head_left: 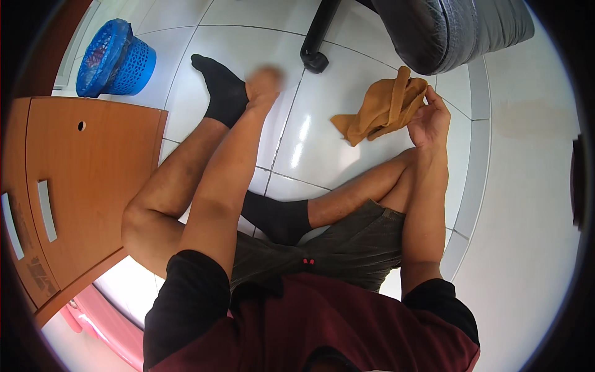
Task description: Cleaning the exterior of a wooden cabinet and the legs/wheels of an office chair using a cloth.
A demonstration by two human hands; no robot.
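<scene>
A mustard-brown cloth [381, 106], bunched up with a folded strip across it, hangs over the tiles on the right. My right hand [429, 121] pinches its right edge between thumb and fingers. Next to my left ankle, above the floor, is my left hand [264, 84]; its fingers are smeared, so whether they are open or closed does not show. A black sock [223, 93] covers my left foot, right beside that hand. The other black sock [279, 218] is on my right foot, tucked in front of my shorts.
A blue lattice waste bin [133, 65] with a bag liner leans at the upper left. Beside me on the left stands a brown wooden cabinet [93, 167]. A black chair seat [427, 31] and its caster leg [317, 43] are ahead; a white wall [520, 186] bounds the right.
</scene>
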